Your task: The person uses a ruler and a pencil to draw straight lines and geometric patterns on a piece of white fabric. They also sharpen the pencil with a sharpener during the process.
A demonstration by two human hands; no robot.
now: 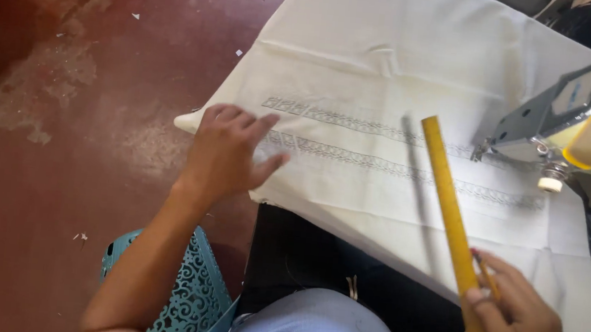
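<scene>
2 hands are at work on a pale cloth spread over the worktop. The right hand is closed around the near end of a yellow ruler and also grips a pencil against it; the ruler slants up and away across the cloth, crossing 2 bands of grey embroidery. The left hand lies flat and open, fingers spread, pressing the cloth near its left edge and holding nothing. Beyond the ruler's far end stands a sewing machine. Below the left arm sits a blue perforated stool on the red floor.
</scene>
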